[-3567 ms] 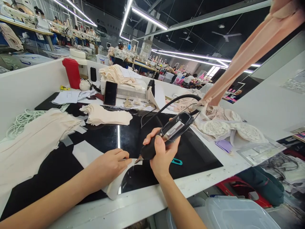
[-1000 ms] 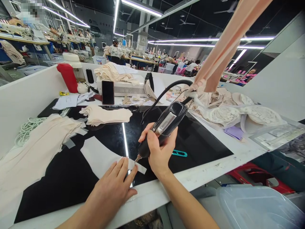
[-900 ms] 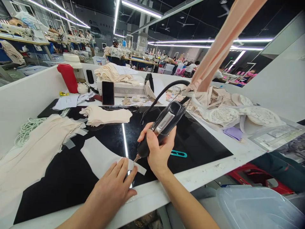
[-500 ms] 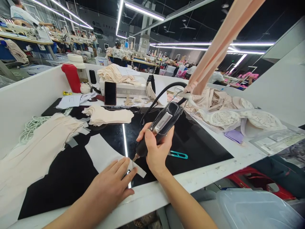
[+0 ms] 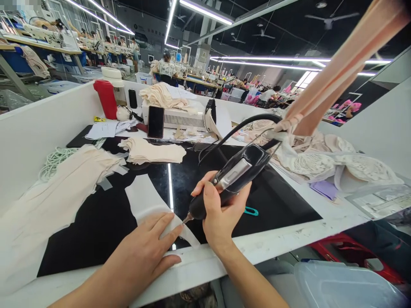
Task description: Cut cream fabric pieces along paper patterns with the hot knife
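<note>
A curved white fabric piece (image 5: 141, 196) lies on the black glossy work surface (image 5: 86, 231). My left hand (image 5: 147, 241) rests on its near end, palm down with the fingers stretched out. In my right hand (image 5: 221, 214) is a black corded hand tool (image 5: 233, 173) with a pointed metal tip. The tip touches or almost touches the fabric edge beside my left index finger. A pink fabric strap (image 5: 334, 81) is tied to the tool's upper end and runs up to the right. Behind my right hand, teal thread snips (image 5: 251, 211) are partly hidden.
Beige fabric pieces are stacked at the left (image 5: 73, 184) and at the back (image 5: 157, 152). A phone (image 5: 156, 122) stands by a white box, near a red cup (image 5: 105, 99). Lace bras (image 5: 308, 164) lie at the right. People sit at machines beyond the white wall.
My right hand and the tool have shifted slightly right, and the tool leans over more. The teal snips are more covered now. The whole view has turned a little.
</note>
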The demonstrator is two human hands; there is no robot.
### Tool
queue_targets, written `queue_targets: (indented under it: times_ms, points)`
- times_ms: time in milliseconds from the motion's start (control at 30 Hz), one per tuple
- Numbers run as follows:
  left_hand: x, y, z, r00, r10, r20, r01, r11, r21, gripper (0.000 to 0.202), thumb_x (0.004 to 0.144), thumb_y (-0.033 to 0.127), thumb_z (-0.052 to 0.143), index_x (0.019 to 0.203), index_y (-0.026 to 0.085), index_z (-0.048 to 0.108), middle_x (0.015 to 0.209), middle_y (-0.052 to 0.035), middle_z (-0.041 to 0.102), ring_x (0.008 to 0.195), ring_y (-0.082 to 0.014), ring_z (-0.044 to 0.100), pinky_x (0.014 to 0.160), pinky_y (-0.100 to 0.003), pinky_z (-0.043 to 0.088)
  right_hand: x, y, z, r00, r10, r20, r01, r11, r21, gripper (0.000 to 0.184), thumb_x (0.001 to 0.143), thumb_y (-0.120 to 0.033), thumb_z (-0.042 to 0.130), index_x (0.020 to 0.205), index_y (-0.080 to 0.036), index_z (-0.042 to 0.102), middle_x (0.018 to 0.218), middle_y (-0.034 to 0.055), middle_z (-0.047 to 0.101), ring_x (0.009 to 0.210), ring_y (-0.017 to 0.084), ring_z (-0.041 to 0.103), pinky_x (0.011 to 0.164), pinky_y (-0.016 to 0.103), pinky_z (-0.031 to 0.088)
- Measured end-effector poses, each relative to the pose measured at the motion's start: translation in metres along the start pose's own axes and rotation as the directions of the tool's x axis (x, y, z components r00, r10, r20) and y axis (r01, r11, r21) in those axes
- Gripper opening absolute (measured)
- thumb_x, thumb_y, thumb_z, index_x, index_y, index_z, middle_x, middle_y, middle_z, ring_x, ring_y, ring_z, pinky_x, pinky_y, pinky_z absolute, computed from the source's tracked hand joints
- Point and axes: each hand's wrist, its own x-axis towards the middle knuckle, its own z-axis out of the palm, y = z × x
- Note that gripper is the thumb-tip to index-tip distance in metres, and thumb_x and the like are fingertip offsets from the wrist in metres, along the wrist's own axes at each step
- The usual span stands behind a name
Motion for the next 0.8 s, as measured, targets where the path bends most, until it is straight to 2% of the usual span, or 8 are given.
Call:
queue_targets:
  times_ms: [167, 367, 800]
  points:
    - [-0.002, 0.0, 0.0, 1.0, -0.004, 0.024, 0.004, 1.0, -0.001, 0.05, 0.099, 0.05, 0.065, 0.139, 0.021, 0.061, 0.141, -0.0162, 0.064, 0.125, -0.034, 0.066, 0.098, -0.048, 0.061, -0.001, 0.0, -0.002, 1.0, 0.005, 0.01, -0.006, 0.999, 0.034, 0.036, 0.088, -0.013, 0.07, 0.113, -0.03, 0.05, 0.085, -0.0071, 0.07, 0.059, 0.009, 0.064, 0.058, 0.024, 0.057]
    - [-0.001, 0.001, -0.001, 1.0, -0.006, 0.023, 0.006, 1.0, -0.021, 0.054, 0.095, 0.05, 0.071, 0.139, 0.02, 0.06, 0.142, -0.0177, 0.064, 0.127, -0.0357, 0.065, 0.101, -0.051, 0.059, 0.004, 0.002, 0.001, 0.999, 0.01, 0.035, -0.013, 0.997, 0.082, 0.031, 0.091, -0.016, 0.068, 0.109, -0.03, 0.049, 0.085, -0.008, 0.068, 0.059, 0.009, 0.063, 0.06, 0.025, 0.056]
    - [0.003, 0.004, -0.005, 0.999, -0.019, 0.038, 0.019, 1.0, -0.014, 0.066, 0.08, 0.045, 0.088, 0.136, 0.019, 0.064, 0.139, -0.0204, 0.065, 0.124, -0.0387, 0.067, 0.097, -0.055, 0.063, 0.008, 0.01, 0.01, 0.998, 0.016, 0.069, -0.023, 0.994, 0.104, 0.024, 0.093, -0.02, 0.067, 0.107, -0.03, 0.05, 0.086, -0.0072, 0.066, 0.059, 0.009, 0.062, 0.058, 0.026, 0.055]
